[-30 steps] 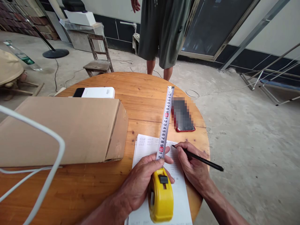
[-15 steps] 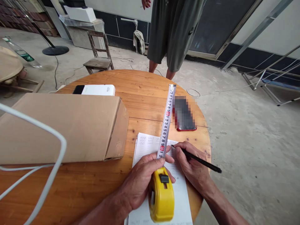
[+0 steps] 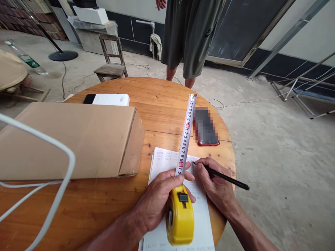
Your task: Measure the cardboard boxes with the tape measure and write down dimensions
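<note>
Clock directions are read from the tape-measure case, with twelve o'clock pointing away from the wearer. The yellow plastic tape measure (image 3: pixel 180 216) is held over a stack of white ruled paper sheets (image 3: pixel 201 223) on the round brown wooden table (image 3: pixel 159 118). The case is grasped by the left hand (image 3: pixel 162 198): the thumb is laid across the blade near the mouth, and fingertips are extended beyond it. The silver numbered metal blade (image 3: pixel 185 134) is drawn out toward twelve o'clock.

At two o'clock, a slim black pen (image 3: pixel 230 180) is pinched between the thumb and forefinger of the right hand (image 3: pixel 218 183). Its tip is directed toward ten o'clock over the sheets; contact cannot be determined.

A black flat phone with a red edge (image 3: pixel 206 129), partly pixelated, is positioned between twelve and one o'clock, just beside the blade. A brown cardboard box (image 3: pixel 70 139) is placed at ten o'clock, partly crossed by a thick white bent strand (image 3: pixel 70 167). A white-and-black oblong device (image 3: pixel 110 99) is located at eleven o'clock.
</note>
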Tool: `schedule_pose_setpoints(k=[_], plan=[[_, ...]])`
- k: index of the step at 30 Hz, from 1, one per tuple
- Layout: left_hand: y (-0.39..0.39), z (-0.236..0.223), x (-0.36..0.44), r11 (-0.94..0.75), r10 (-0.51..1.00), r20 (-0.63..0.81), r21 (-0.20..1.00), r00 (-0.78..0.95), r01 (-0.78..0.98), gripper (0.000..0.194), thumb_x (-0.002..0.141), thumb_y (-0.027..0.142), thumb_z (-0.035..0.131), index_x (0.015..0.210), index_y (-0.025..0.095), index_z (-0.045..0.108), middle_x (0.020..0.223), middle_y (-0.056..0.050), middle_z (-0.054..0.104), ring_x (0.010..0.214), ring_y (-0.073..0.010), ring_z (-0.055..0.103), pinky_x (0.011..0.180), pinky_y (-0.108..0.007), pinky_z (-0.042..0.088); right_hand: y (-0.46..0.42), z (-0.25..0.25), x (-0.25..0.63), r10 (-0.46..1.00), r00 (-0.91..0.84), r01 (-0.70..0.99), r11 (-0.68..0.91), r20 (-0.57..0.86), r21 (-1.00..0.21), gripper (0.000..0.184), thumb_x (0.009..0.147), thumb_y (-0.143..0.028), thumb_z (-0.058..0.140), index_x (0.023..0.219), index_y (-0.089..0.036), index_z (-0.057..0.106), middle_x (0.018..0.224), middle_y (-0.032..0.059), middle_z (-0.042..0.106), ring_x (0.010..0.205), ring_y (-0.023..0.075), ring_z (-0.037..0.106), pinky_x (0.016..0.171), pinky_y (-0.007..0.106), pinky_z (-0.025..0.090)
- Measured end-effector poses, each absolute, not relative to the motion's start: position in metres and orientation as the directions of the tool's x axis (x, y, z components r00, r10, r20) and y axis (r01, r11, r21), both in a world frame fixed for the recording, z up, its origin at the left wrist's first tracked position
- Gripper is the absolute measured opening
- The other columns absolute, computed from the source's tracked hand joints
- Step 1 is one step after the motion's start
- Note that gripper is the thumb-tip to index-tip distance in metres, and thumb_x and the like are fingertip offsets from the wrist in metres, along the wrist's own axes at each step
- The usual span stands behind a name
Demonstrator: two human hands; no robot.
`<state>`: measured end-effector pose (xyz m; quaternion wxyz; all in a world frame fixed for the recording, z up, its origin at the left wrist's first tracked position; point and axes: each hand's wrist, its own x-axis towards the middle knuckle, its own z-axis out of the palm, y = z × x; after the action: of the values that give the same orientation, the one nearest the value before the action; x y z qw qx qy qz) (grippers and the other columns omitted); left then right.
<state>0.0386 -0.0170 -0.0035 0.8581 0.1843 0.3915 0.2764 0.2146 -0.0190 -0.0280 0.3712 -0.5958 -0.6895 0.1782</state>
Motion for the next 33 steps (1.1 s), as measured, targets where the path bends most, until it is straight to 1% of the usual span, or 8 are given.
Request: schedule_pose_setpoints(k=[6, 11, 14, 18, 26, 33], plan=[[-0.0162, -0.0044, 0.0383, 0.781, 0.616, -0.557, 0.528, 0.558, -0.335, 0.019, 0.083, 0.027, 0.053, 0.089, 0.013, 0.064, 0.098, -0.014, 0.068, 0.055, -0.0106, 0.059, 0.05, -0.02, 0.039, -0.0207, -0.0289, 0.218, 0.935, 0.057, 0.685, 0.218, 0.35, -0.695, 0.011, 0.086, -0.019, 0.049, 0.084, -0.02, 0.06, 0.074, 0.0002, 0.064, 0.064, 0.0135, 0.059, 0.058, 0.025, 0.045], [-0.0162, -0.0025, 0.0383, 0.779, 0.617, -0.545, 0.525, 0.568, -0.343, 0.017, 0.085, 0.024, 0.051, 0.088, 0.012, 0.063, 0.114, -0.016, 0.062, 0.055, -0.0088, 0.059, 0.049, -0.019, 0.04, -0.0202, -0.0276, 0.2166, 0.942, 0.07, 0.691, 0.192, 0.329, -0.697, 0.012, 0.086, -0.021, 0.049, 0.082, -0.02, 0.06, 0.07, -0.0006, 0.062, 0.057, 0.0122, 0.055, 0.054, 0.024, 0.044], [-0.0168, -0.0025, 0.0379, 0.778, 0.618, -0.544, 0.529, 0.567, -0.34, 0.017, 0.085, 0.024, 0.05, 0.088, 0.012, 0.063, 0.118, -0.017, 0.06, 0.056, -0.0085, 0.059, 0.049, -0.019, 0.041, -0.0204, -0.0274, 0.216, 0.946, 0.066, 0.696, 0.184, 0.316, -0.695, 0.012, 0.086, -0.022, 0.049, 0.082, -0.02, 0.061, 0.068, -0.0013, 0.062, 0.054, 0.0114, 0.053, 0.052, 0.024, 0.043], [-0.0172, -0.0029, 0.0378, 0.775, 0.621, -0.544, 0.531, 0.564, -0.342, 0.018, 0.085, 0.024, 0.05, 0.088, 0.012, 0.063, 0.119, -0.017, 0.06, 0.056, -0.0088, 0.06, 0.049, -0.019, 0.041, -0.0205, -0.0274, 0.2162, 0.951, 0.063, 0.698, 0.176, 0.304, -0.694, 0.013, 0.086, -0.022, 0.05, 0.081, -0.02, 0.061, 0.064, -0.0024, 0.06, 0.05, 0.0105, 0.051, 0.05, 0.023, 0.042], [-0.0156, -0.0019, 0.0389, 0.783, 0.613, -0.556, 0.524, 0.562, -0.335, 0.018, 0.086, 0.023, 0.05, 0.088, 0.012, 0.062, 0.118, -0.017, 0.06, 0.054, -0.0077, 0.059, 0.049, -0.019, 0.04, -0.0198, -0.0268, 0.2168, 0.954, 0.044, 0.687, 0.187, 0.297, -0.702, 0.013, 0.087, -0.02, 0.05, 0.082, -0.019, 0.061, 0.067, -0.0018, 0.061, 0.052, 0.0103, 0.051, 0.051, 0.023, 0.041], [-0.0167, -0.0033, 0.0383, 0.779, 0.617, -0.55, 0.528, 0.563, -0.338, 0.018, 0.086, 0.024, 0.05, 0.089, 0.011, 0.062, 0.114, -0.016, 0.062, 0.056, -0.0087, 0.06, 0.05, -0.019, 0.041, -0.0205, -0.0283, 0.2149, 0.956, 0.046, 0.698, 0.176, 0.289, -0.694, 0.013, 0.087, -0.02, 0.049, 0.084, -0.019, 0.061, 0.07, -0.0009, 0.061, 0.054, 0.011, 0.053, 0.053, 0.023, 0.043]])
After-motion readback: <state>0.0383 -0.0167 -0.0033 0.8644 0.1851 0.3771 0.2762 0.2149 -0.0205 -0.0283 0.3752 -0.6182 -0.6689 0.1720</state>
